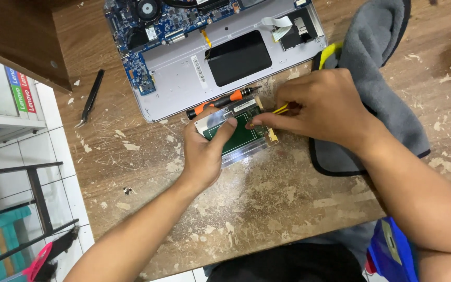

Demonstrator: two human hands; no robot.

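Note:
A small rectangular drive with a green circuit board (pixel 242 137) lies on the worn wooden table in a silver bracket. My left hand (pixel 204 151) presses on its left side, thumb across the board. My right hand (pixel 323 107) pinches a thin yellow tool (pixel 281 109) whose tip touches the drive's right end. An orange and black screwdriver (pixel 220 103) lies just behind the drive, touching neither hand.
An opened laptop base (pixel 178 78) with a blue circuit board and black pad sits at the back. A grey cloth (pixel 382 78) lies to the right, black tweezers (pixel 91 98) to the left. The table edge (pixel 82 209) drops to a tiled floor on the left.

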